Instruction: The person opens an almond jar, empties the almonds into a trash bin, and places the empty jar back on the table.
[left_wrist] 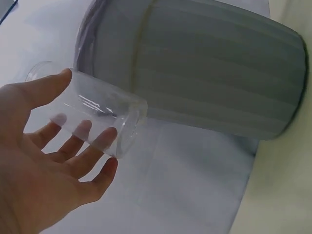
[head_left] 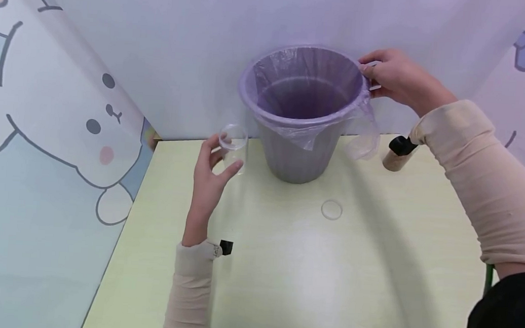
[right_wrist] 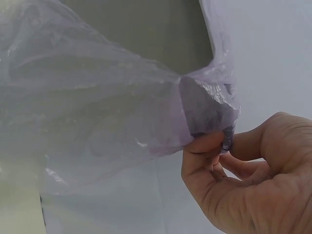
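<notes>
My left hand (head_left: 209, 175) holds a clear, straight-sided cup (left_wrist: 100, 100) between thumb and fingers, just left of the bin. Through its wall the fingertips show in the left wrist view. A grey-purple trash bin (head_left: 296, 156) stands at the back of the table, lined with a thin purple trash bag (head_left: 307, 136) folded over its rim. At the bin's right side my right hand (head_left: 398, 79) pinches the bag's edge (right_wrist: 209, 105) between thumb and fingers. Part of the bag hangs loose below that hand.
A thin, clear round thing (head_left: 331, 209) lies on the pale table (head_left: 282, 277) in front of the bin. Near my right forearm stands a small brownish container (head_left: 394, 162), its top hidden by the black wrist piece. A pale wall (head_left: 183, 52) rises behind the bin.
</notes>
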The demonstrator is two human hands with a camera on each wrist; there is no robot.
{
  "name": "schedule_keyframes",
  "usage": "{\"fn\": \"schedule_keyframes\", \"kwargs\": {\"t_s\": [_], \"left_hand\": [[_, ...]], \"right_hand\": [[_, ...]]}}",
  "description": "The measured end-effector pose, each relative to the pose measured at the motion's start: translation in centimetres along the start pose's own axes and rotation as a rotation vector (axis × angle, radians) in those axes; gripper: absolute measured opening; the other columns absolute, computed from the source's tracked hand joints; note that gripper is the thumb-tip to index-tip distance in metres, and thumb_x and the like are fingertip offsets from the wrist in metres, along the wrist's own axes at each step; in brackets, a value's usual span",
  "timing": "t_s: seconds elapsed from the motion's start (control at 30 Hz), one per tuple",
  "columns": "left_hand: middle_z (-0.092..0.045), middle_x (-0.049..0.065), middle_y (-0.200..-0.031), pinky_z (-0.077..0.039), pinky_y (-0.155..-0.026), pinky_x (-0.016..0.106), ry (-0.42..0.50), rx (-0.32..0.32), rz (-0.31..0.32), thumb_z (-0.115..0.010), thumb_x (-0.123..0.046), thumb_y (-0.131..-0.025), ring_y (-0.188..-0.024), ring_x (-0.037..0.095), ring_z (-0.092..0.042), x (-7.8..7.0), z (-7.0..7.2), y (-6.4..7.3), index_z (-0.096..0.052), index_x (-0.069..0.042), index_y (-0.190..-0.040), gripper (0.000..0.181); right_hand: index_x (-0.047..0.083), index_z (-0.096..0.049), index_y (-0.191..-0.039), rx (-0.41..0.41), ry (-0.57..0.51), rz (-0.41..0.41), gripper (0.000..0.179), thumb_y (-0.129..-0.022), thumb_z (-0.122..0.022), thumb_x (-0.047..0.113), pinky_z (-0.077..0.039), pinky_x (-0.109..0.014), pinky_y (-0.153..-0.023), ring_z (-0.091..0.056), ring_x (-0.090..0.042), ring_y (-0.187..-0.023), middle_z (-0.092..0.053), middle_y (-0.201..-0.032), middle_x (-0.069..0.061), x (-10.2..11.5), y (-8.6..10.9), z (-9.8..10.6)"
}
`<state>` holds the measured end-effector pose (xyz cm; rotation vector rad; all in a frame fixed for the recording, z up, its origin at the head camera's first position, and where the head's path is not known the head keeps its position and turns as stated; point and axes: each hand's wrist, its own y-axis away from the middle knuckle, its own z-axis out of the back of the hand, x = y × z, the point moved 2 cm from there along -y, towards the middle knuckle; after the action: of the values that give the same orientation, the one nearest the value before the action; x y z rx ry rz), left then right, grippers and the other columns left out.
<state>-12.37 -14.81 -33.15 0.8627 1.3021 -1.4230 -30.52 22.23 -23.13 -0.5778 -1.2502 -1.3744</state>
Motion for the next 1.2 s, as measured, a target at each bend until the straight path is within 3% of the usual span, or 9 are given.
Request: {"fn": "schedule_keyframes", "kwargs": {"t_s": [0.17, 0.4, 0.53, 0.73, 0.87, 1.03, 1.2], "left_hand": [[-0.047, 0.002, -0.144, -0.055, -0.092, 0.027, 0.025, 0.027, 0.124, -0.074, -0.007, -0.086, -0.130, 0.021, -0.053, 4.4, 0.4, 0.9, -0.044, -0.020, -0.142, 0.065], [-0.047, 0.001, -0.143, -0.044, -0.109, 0.051, 0.073, 0.034, 0.234, -0.077, -0.008, -0.084, -0.133, 0.020, -0.051, 9.6, 0.5, 2.3, -0.043, -0.019, -0.140, 0.066], [-0.046, 0.002, -0.142, -0.043, -0.111, 0.046, 0.082, 0.017, 0.307, -0.076, -0.005, -0.084, -0.134, 0.021, -0.051, 11.8, 0.6, 3.1, -0.041, -0.018, -0.140, 0.067], [-0.044, 0.005, -0.144, -0.042, -0.111, 0.044, 0.067, -0.010, 0.372, -0.073, -0.001, -0.085, -0.136, 0.023, -0.049, 13.6, 0.8, 3.6, -0.038, -0.018, -0.141, 0.068], [-0.042, 0.007, -0.146, -0.041, -0.113, 0.045, 0.072, -0.023, 0.401, -0.072, 0.000, -0.085, -0.137, 0.025, -0.048, 14.1, 1.1, 3.6, -0.037, -0.016, -0.142, 0.068], [-0.041, 0.006, -0.148, -0.044, -0.110, 0.042, 0.081, -0.046, 0.407, -0.071, 0.000, -0.087, -0.136, 0.023, -0.048, 14.9, 1.6, 3.4, -0.036, -0.016, -0.143, 0.068], [-0.041, 0.005, -0.148, -0.045, -0.110, 0.042, 0.084, -0.046, 0.394, -0.071, -0.002, -0.088, -0.137, 0.023, -0.048, 15.8, 1.8, 3.3, -0.035, -0.018, -0.143, 0.068]], "right_hand": [[0.014, -0.032, -0.151, 0.000, -0.025, 0.002, 0.052, -0.103, -0.044, 0.029, -0.052, -0.025, -0.072, -0.053, -0.010, -0.087, -0.053, -0.105, 0.004, -0.2, 0.1, 0.2], [0.011, -0.032, -0.152, -0.002, -0.110, 0.018, 0.054, -0.102, -0.046, 0.027, -0.053, -0.025, -0.071, -0.056, -0.009, -0.084, -0.056, -0.102, 0.003, -0.4, 0.3, 0.4], [0.010, -0.035, -0.150, -0.001, -0.199, 0.028, 0.054, -0.101, -0.050, 0.026, -0.053, -0.026, -0.069, -0.058, -0.010, -0.080, -0.058, -0.098, 0.003, -0.7, 0.3, 0.2], [0.008, -0.040, -0.144, 0.015, -0.339, 0.046, 0.050, -0.099, -0.056, 0.023, -0.054, -0.027, -0.068, -0.060, -0.012, -0.079, -0.063, -0.094, 0.001, -1.0, 0.2, 0.0], [0.006, -0.039, -0.146, 0.031, -0.389, 0.061, 0.052, -0.098, -0.057, 0.020, -0.054, -0.028, -0.069, -0.061, -0.013, -0.082, -0.064, -0.099, -0.001, -1.3, 0.1, -0.1], [0.006, -0.046, -0.139, 0.031, -0.472, 0.079, 0.049, -0.095, -0.063, 0.018, -0.054, -0.029, -0.067, -0.064, -0.015, -0.080, -0.067, -0.100, -0.003, -1.6, 0.0, -0.2], [0.008, -0.059, -0.123, 0.005, -0.516, 0.102, 0.036, -0.091, -0.068, 0.020, -0.054, -0.030, -0.063, -0.064, -0.016, -0.074, -0.068, -0.093, -0.004, -2.1, -0.1, -0.2]]}}
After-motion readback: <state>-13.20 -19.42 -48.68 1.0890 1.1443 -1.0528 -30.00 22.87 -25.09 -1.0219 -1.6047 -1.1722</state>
